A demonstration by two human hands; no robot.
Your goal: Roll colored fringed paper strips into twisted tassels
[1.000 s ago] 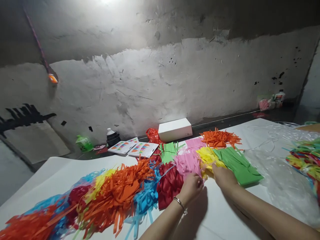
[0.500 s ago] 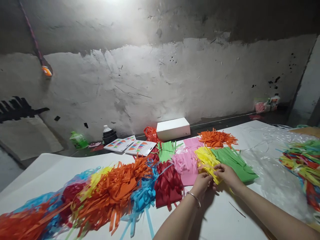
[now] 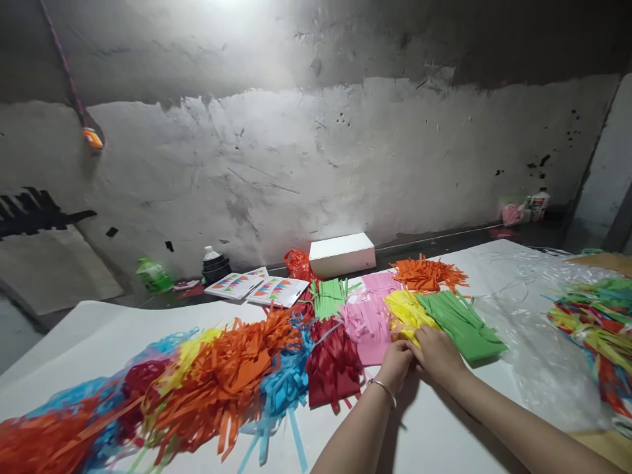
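Only one view here, the head camera looking down at a desk (image 3: 434,434) covered in white paper. Both hands meet at the near end of the yellow fringe bundle (image 3: 407,316), which sits mid-desk between the pink bundle (image 3: 368,326) and the green bundle (image 3: 461,322). The left hand (image 3: 397,363) and right hand (image 3: 437,352) touch each other right at that near edge; the fingers look curled and pressed together on the yellow strips, though the actual pinch is hidden behind the knuckles. The yellow bundle runs long-ways away from the hands toward the far edge, so it lies straight ahead of the fingers, with the right hand slightly nearer.

A long multicolor fringe pile (image 3: 197,388) trails off to the near left corner and is cut off by the frame. Another pile (image 3: 597,329) at the right edge is cut off too. The clear plastic (image 3: 538,342) is hard to read.
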